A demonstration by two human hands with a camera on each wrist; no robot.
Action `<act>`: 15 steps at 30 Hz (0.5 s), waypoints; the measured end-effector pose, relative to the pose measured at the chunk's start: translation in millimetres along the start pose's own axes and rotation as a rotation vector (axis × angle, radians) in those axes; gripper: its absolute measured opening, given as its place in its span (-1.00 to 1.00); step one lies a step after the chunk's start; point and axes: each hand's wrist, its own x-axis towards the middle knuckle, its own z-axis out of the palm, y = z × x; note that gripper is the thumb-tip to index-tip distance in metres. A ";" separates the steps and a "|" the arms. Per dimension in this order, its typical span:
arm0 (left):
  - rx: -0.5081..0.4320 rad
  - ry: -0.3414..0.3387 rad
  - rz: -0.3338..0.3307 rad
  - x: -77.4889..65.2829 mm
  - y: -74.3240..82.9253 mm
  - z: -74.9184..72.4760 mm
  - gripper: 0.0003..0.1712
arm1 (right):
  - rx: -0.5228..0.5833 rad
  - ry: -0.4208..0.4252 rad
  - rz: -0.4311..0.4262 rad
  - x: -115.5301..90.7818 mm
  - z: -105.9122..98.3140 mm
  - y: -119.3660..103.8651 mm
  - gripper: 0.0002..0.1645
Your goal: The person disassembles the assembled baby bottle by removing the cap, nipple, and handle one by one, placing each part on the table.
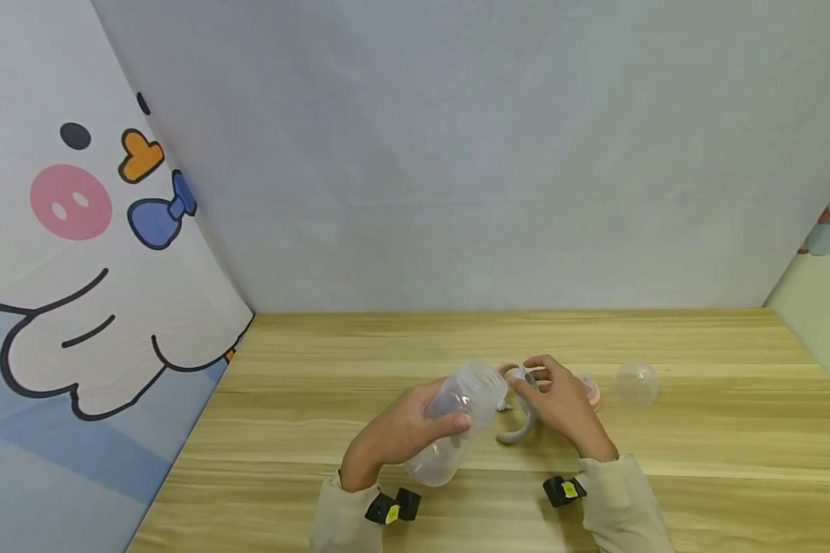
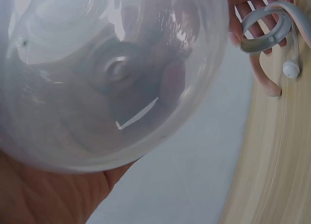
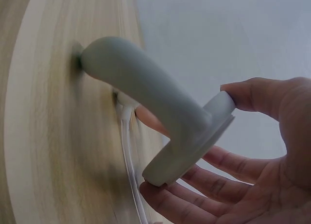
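A translucent baby bottle without a lid is gripped by my left hand, tilted with its open mouth toward the right. In the left wrist view the bottle's rounded base fills much of the picture. My right hand pinches a grey bottle handle ring between thumb and fingers, close to the bottle's mouth but apart from it. One curved handle points down at the table. Below the ring, a clear straw with a white weighted end lies on the wood.
Behind my right hand sits a pink bottle collar, partly hidden. Farther right stands a clear dome-shaped cap. The wooden table meets a pale cloth backdrop at its far edge, and a cartoon-printed cloth hangs at left.
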 end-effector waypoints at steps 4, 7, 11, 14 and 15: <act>-0.001 -0.001 -0.001 0.4 -0.6 0.3 -0.14 | -0.001 -0.011 0.004 -0.4 -0.5 -0.7 -0.37; -0.001 0.001 0.000 0.3 -0.6 0.5 -0.15 | 0.000 -0.020 -0.001 -1.0 -0.5 -1.5 -0.38; -0.003 0.003 0.000 0.0 -0.6 0.9 -0.17 | 0.009 -0.022 -0.013 -1.8 -0.1 -2.0 -0.40; -0.007 0.001 -0.002 0.2 -0.3 1.1 -0.19 | 0.016 -0.023 -0.017 -1.9 0.3 -1.6 -0.41; -0.011 -0.001 -0.005 0.3 0.0 1.1 -0.19 | 0.017 -0.024 -0.017 -1.8 0.4 -1.3 -0.41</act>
